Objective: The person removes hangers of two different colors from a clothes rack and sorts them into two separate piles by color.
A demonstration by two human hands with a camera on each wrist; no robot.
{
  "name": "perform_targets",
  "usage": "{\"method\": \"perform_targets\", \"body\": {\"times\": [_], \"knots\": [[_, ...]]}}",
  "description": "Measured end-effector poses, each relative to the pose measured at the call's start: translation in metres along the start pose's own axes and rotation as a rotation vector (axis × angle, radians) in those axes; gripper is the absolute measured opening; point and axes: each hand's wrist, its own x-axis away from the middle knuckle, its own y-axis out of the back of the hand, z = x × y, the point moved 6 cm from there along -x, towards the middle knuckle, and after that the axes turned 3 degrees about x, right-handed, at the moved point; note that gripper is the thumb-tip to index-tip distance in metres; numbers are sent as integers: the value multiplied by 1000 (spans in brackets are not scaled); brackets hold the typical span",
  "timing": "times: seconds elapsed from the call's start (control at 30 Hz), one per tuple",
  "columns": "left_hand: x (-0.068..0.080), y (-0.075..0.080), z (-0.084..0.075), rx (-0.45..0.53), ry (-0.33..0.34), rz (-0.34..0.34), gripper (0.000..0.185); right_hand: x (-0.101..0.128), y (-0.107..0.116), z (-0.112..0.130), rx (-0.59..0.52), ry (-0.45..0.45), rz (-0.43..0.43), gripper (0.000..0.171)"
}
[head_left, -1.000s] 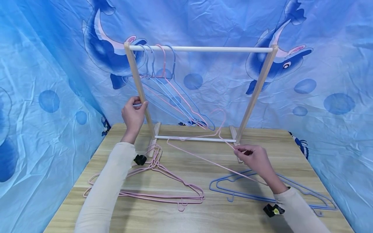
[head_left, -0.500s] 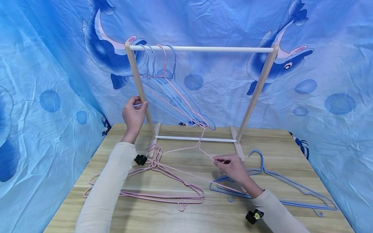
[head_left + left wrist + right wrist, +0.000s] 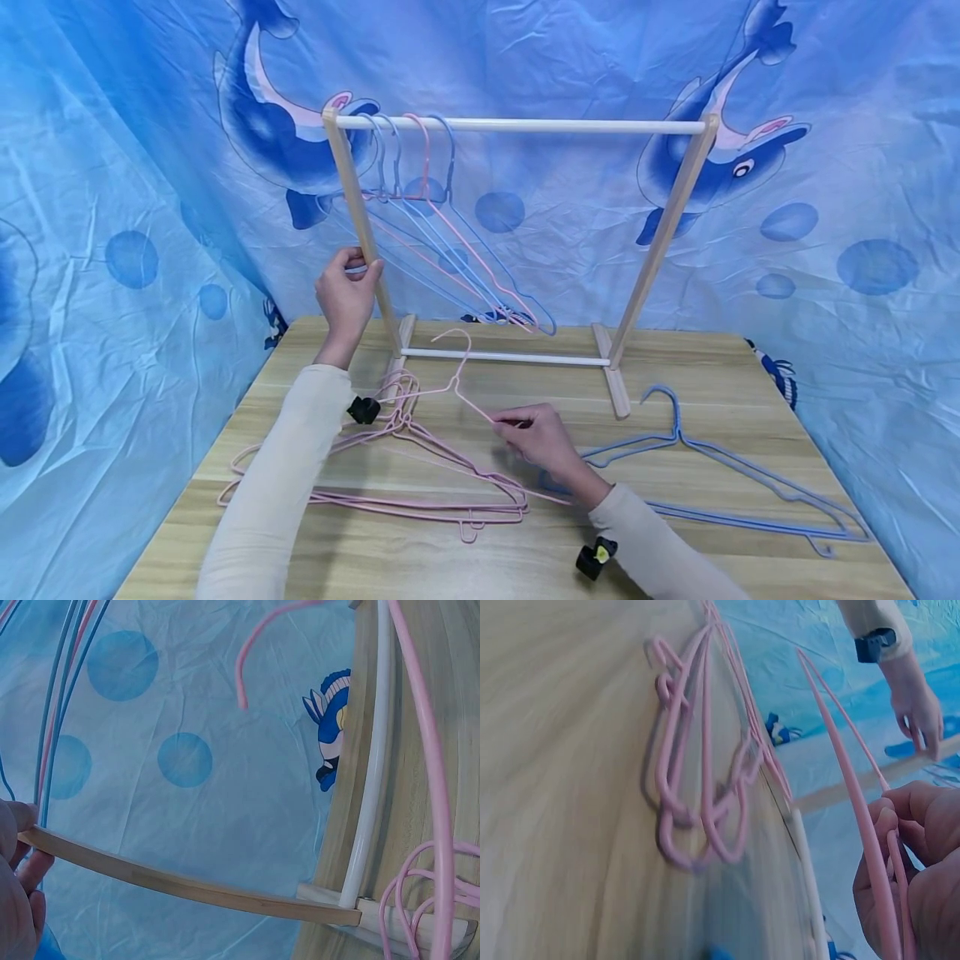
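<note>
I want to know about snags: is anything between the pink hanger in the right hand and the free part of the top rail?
Nothing visible blocks it. The right hand pinches the pink hanger above the table, and the top rail is bare to the right of the hung hangers. The rack's lower bar sits just behind the hook.

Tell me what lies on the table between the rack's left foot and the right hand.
In the head view, the pile of pink hangers lies between the rack's left foot and the right hand, which pinches a separate pink hanger above it.

Motion-blurred pink hangers (image 3: 697,787) (wrist view), left hand (image 3: 16,900) cropped at frame edge.
</note>
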Motion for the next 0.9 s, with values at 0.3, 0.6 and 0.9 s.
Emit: {"method": "perform_targets", "body": {"times": [0.3,0.6,0.9], "knots": [[1,0,0,-8,-21,-3,27,-9,-43,-9,-20,0,43,21],[1,1,-1,-2,-11,-7,25,-12,-68,-17,6,2,79,17],[3,2,-3,-4,-13,-7,26,-14,-76,-20,45,29,61,12]]}}
